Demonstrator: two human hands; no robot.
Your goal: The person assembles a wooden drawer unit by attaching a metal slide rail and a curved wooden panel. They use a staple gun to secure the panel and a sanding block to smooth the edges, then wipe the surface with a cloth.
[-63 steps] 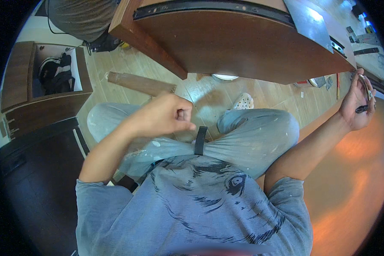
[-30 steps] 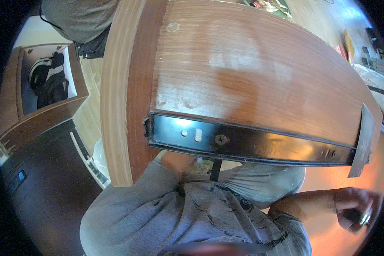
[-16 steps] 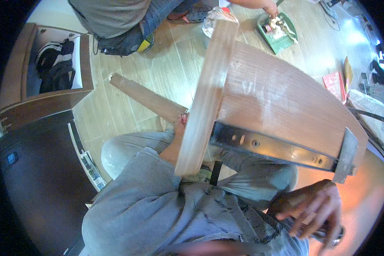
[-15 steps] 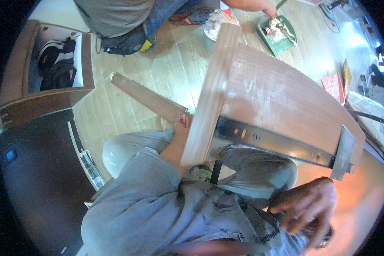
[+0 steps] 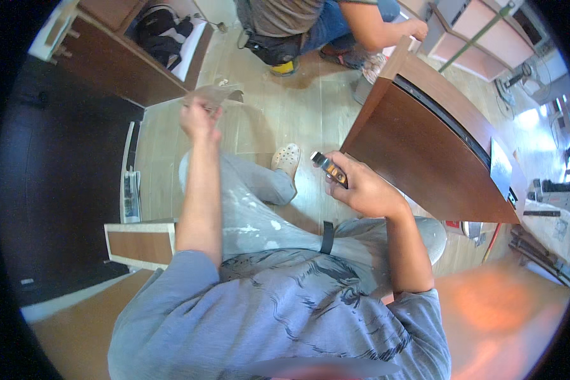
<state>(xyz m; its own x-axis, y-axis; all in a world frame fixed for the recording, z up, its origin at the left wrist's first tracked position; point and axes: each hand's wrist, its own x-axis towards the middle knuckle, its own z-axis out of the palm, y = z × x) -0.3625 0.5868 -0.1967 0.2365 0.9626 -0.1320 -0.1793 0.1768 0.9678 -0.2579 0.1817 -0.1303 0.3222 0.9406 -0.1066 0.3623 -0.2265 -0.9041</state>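
My left hand (image 5: 201, 120) reaches forward, fingers wrapped around a brown wooden strip (image 5: 216, 95), which is blurred and seen nearly end-on. Closed in my right hand (image 5: 368, 189) is a short black-and-yellow hand tool (image 5: 331, 170) with a pale, shiny end; its exact kind is unclear. Right of that hand, a brown wooden drawer (image 5: 418, 155) stands tilted with a dark metal slide along its upper side. A flat silvery metal plate (image 5: 501, 168) rests at the drawer's far right end.
Ahead, a co-worker (image 5: 285, 31) crouches, one hand near a green pole (image 5: 478, 38). A bucket (image 5: 365, 82) stands behind the drawer. At left are a dark panel (image 5: 63, 158) and a cabinet with a bag (image 5: 161, 35) inside. A small wooden box (image 5: 140, 244) sits by my left elbow.
My left hand has moved forward and left with the wooden strip. My right hand has come up from my lap and now holds the small tool. The drawer appears turned, showing another face.
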